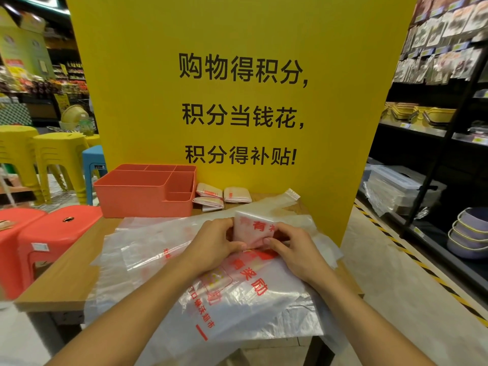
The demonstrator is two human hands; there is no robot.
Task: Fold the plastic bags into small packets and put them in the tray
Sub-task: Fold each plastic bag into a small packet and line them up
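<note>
At the centre of the frame, a little right, a packet [254, 228] of white plastic with red print is held just above the table. The left hand [214, 244] curls around its left edge. The right hand [293, 252] pinches its lower right corner, thumb on the printed face. It looks nearly folded down to size.

Under the hands, loose bags [158, 247] lie spread flat and overlapping across the wooden table [60, 273], so several folds seem left to do. Above them, three finished packets [210, 192] sit on the table just right of the orange tray [142, 204] at centre left. No packet shows inside the tray, so putting them in appears not yet started. A yellow sign [237, 35] stands behind.
</note>
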